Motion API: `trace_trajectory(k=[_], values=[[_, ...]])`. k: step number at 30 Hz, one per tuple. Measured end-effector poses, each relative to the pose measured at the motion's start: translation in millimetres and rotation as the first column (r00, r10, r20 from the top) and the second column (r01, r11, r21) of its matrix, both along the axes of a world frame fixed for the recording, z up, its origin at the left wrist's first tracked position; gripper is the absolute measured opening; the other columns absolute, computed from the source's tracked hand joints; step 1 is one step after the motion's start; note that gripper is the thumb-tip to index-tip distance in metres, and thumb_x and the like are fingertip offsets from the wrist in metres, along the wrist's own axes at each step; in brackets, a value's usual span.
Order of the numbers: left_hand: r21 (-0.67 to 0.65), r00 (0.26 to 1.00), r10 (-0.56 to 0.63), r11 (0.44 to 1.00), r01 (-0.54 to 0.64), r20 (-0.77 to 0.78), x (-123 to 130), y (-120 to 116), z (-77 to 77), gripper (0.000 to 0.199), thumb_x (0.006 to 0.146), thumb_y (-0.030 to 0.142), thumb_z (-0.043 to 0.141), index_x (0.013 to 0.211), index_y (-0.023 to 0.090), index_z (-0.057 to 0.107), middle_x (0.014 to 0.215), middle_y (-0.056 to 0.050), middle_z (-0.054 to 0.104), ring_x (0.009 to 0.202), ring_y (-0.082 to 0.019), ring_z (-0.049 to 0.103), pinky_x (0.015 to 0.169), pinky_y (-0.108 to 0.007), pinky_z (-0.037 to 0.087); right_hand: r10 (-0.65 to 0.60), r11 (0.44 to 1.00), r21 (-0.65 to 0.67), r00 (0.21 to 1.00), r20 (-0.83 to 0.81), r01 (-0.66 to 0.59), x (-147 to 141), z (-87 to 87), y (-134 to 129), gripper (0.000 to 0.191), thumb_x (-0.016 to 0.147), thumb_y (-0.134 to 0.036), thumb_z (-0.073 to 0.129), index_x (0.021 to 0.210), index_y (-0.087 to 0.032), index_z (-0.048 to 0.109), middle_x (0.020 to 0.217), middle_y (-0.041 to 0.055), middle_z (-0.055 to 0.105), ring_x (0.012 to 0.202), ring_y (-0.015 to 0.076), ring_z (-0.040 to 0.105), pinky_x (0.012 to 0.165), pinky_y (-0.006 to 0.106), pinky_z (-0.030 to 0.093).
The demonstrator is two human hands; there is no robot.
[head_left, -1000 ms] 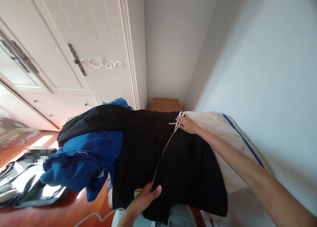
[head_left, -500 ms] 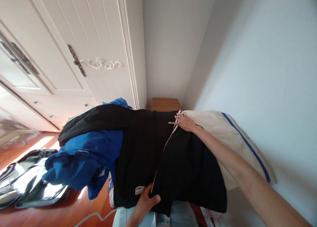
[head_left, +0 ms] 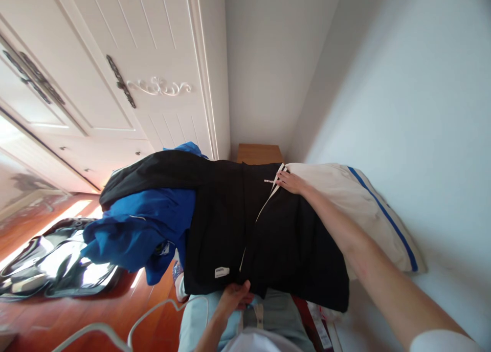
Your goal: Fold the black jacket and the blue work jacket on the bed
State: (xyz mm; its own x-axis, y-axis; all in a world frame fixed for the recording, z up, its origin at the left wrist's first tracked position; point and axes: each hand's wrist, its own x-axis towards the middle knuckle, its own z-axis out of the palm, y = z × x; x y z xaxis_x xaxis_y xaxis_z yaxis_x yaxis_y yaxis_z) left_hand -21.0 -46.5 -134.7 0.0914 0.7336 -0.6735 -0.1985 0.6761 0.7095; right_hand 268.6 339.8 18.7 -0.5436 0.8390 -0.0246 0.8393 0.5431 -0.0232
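Observation:
A black jacket (head_left: 218,219) lies spread out with its right side folded over toward the middle. White stripes run along the folded edge, and a white label shows near the hem. My left hand (head_left: 233,297) is closed on the jacket's hem at the bottom centre, thumb on top. Near the top, my right hand (head_left: 291,182) lies on the folded part by the white stripes, fingers stretched out over the cloth, next to small white lettering. Beneath the jacket's left side, a blue garment (head_left: 138,229) hangs in loose folds.
A cream cloth piece with a blue stripe (head_left: 341,198) lies at the right against the wall. White wardrobe doors (head_left: 161,50) stand at the left. An open suitcase (head_left: 72,260) is on the wooden floor. A white cable (head_left: 149,306) runs at the lower left.
My left hand has drawn in at the hem, its fingers now partly under the cloth. My right hand stays by the white stripes. The whole view has shifted slightly.

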Motion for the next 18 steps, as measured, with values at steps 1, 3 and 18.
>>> trace_trajectory(k=[1, 3, 18], values=[[-0.053, 1.000, 0.017, 0.998, -0.016, 0.024, 0.2, -3.6, -2.6, 0.060, 0.064, 0.066, 0.079, 0.089, 0.012, 0.071, 0.089, -0.015, 0.075, 0.088, -0.029, 0.070, 0.070, -0.032, 0.051, -0.008, 1.000, -0.009, 1.000, 0.001, 0.008, -1.0, 2.0, -0.7, 0.069, 0.101, -0.055, 0.021, 0.154, -0.014, 0.037, 0.159, 0.0153, 0.031, 0.147, 0.0291, 0.028, 0.117, 0.050, 0.029], [-0.128, 0.980, 0.155, 0.982, -0.139, 0.125, 0.9, -9.3, -3.6, 0.052, 0.065, 0.054, 0.085, 0.094, 0.014, 0.070, 0.099, -0.013, 0.074, 0.093, -0.027, 0.069, 0.071, -0.031, 0.051, -0.035, 0.999, -0.024, 0.999, 0.002, 0.035, -6.2, 6.8, -3.4, 0.069, 0.101, -0.055, 0.021, 0.153, -0.014, 0.037, 0.159, 0.0158, 0.031, 0.148, 0.0302, 0.027, 0.118, 0.052, 0.027], [-0.396, 0.542, 0.612, 0.789, -0.470, 0.577, 25.3, -22.7, 19.1, 0.014, 0.091, 0.028, 0.067, 0.097, 0.015, 0.066, 0.091, -0.006, 0.075, 0.076, -0.017, 0.071, 0.063, -0.026, 0.054, 0.109, 0.989, -0.065, 0.957, -0.269, -0.131, -72.1, 17.0, -99.3, 0.084, 0.097, -0.071, 0.016, 0.156, -0.013, 0.033, 0.158, 0.0158, 0.032, 0.149, 0.0313, 0.024, 0.122, 0.051, 0.020]])
